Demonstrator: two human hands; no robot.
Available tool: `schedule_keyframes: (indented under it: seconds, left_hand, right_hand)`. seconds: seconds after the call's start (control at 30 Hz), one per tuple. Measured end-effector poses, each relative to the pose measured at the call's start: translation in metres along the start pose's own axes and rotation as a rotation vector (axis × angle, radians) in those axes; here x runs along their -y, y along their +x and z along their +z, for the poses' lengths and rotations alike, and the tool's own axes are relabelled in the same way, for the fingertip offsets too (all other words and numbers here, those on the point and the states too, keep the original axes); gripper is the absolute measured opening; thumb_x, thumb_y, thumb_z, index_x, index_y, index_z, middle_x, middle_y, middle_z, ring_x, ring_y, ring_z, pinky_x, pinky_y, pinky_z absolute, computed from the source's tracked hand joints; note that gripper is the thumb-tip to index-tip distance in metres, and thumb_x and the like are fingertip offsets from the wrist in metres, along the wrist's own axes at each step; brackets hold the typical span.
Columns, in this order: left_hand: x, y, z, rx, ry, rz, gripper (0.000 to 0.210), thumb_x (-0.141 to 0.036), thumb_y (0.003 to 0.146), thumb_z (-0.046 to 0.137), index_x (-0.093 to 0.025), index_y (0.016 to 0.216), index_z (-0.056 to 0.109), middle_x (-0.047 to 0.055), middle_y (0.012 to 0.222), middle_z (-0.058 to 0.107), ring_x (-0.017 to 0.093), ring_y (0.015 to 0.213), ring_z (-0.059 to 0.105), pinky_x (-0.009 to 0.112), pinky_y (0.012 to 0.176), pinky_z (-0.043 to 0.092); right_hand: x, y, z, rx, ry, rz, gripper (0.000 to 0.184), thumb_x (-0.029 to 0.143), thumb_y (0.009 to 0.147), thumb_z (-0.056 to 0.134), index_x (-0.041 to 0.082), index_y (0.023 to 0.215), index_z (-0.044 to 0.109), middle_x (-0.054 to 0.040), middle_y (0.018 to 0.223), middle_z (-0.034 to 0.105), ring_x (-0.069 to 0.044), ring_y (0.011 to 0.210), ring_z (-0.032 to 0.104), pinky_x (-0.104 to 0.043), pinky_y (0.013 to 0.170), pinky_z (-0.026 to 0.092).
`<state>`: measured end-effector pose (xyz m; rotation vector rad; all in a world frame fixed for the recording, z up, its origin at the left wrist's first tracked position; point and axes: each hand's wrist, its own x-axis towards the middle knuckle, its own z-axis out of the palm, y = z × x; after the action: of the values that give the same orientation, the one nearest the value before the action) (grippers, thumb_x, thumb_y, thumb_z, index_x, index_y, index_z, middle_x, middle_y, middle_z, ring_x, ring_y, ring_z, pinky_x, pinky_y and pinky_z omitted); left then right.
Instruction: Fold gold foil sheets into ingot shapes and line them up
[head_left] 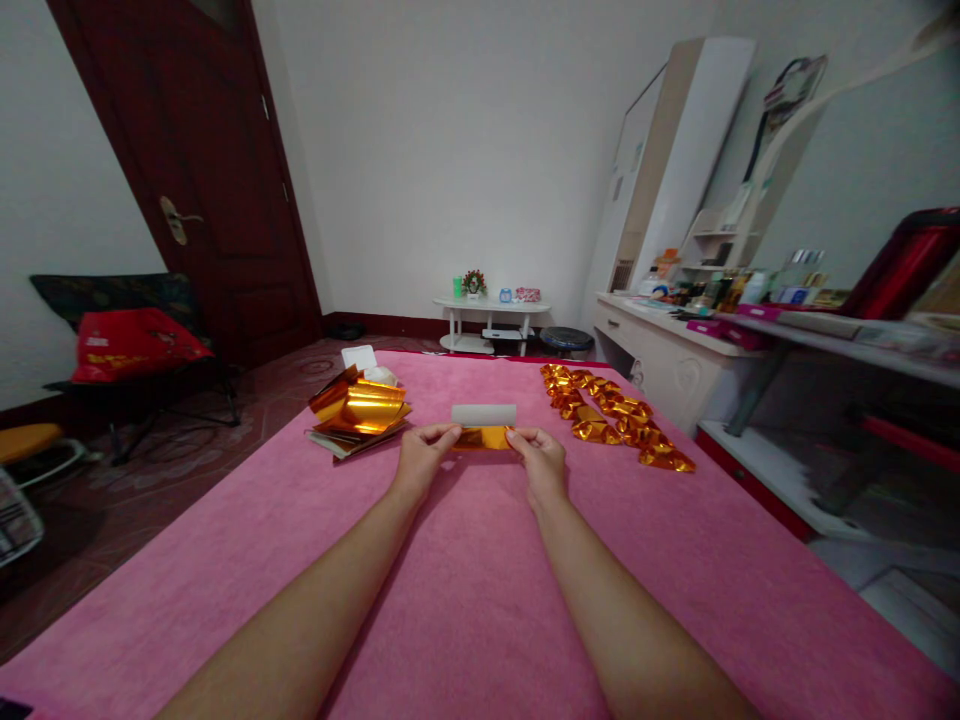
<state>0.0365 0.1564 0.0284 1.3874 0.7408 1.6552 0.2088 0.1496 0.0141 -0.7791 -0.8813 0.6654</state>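
Between my hands is a sheet of gold foil paper (484, 438), its shiny gold side facing me along the lower part and its pale back showing above. My left hand (426, 452) pinches the sheet's left end, thumb toward the middle. The right end is pinched the same way by my right hand (540, 458). Left of my hands lies a stack of gold foil sheets (360, 408), loose and partly curled. To the right, several folded gold foil pieces (611, 402) lie in rough rows on the pink cloth (465, 580).
A small white object (360, 357) sits behind the foil stack. Beyond the far edge stand a low white table (491, 303) and a round dark stool (566, 340). A cluttered dresser (660, 345) is on the right. At left, a chair holds a red bag (139, 343).
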Motion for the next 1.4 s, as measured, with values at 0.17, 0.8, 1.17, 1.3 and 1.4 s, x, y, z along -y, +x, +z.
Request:
schedule_keyframes:
  seconds: [0.17, 0.8, 1.17, 1.3, 1.4]
  left_hand:
    - [-0.0009, -0.0009, -0.0005, -0.024, -0.008, -0.023, 0.035, -0.039, 0.054, 0.081, -0.010, 0.074, 0.075, 0.007, 0.070, 0.072, 0.017, 0.060, 0.064, 0.024, 0.054, 0.049]
    - [0.0037, -0.0008, -0.0023, -0.019, -0.007, -0.067, 0.035, -0.037, 0.057, 0.080, -0.009, 0.077, 0.073, 0.005, 0.065, 0.069, 0.011, 0.047, 0.057, 0.019, 0.042, 0.045]
    - [0.0066, 0.0013, -0.0029, -0.007, 0.007, -0.059, 0.035, -0.038, 0.055, 0.080, -0.010, 0.075, 0.072, 0.004, 0.064, 0.069, 0.011, 0.048, 0.058, 0.020, 0.043, 0.047]
    - [0.0076, 0.0011, -0.0031, -0.003, 0.011, -0.056, 0.033, -0.037, 0.057, 0.079, -0.010, 0.076, 0.072, 0.003, 0.063, 0.068, 0.011, 0.048, 0.057, 0.020, 0.043, 0.047]
    - [0.0081, 0.0010, -0.0034, 0.003, 0.015, -0.058, 0.033, -0.036, 0.058, 0.078, -0.010, 0.077, 0.072, 0.003, 0.064, 0.068, 0.010, 0.049, 0.057, 0.019, 0.043, 0.047]
  right_hand:
    - [-0.0009, 0.0006, -0.0003, -0.003, -0.006, -0.009, 0.022, 0.032, 0.054, 0.076, 0.016, 0.066, 0.066, -0.0014, 0.060, 0.067, -0.015, 0.057, 0.058, -0.026, 0.055, 0.046]
    - [0.0009, -0.0010, 0.0017, -0.012, 0.027, 0.012, 0.021, 0.029, 0.053, 0.077, 0.016, 0.064, 0.065, -0.0007, 0.058, 0.065, -0.013, 0.054, 0.056, -0.025, 0.052, 0.044]
    - [0.0033, -0.0013, 0.0027, 0.004, 0.095, 0.037, 0.028, 0.025, 0.052, 0.076, 0.017, 0.071, 0.057, 0.0030, 0.059, 0.065, -0.013, 0.055, 0.060, -0.023, 0.055, 0.047]
    - [0.0038, -0.0017, 0.0031, 0.016, 0.111, 0.041, 0.029, 0.024, 0.053, 0.075, 0.017, 0.074, 0.056, 0.0029, 0.061, 0.066, -0.013, 0.056, 0.061, -0.023, 0.057, 0.047]
    - [0.0038, -0.0020, 0.0031, 0.014, 0.108, 0.035, 0.029, 0.024, 0.053, 0.075, 0.017, 0.075, 0.055, 0.0029, 0.062, 0.066, -0.013, 0.056, 0.061, -0.023, 0.056, 0.047]
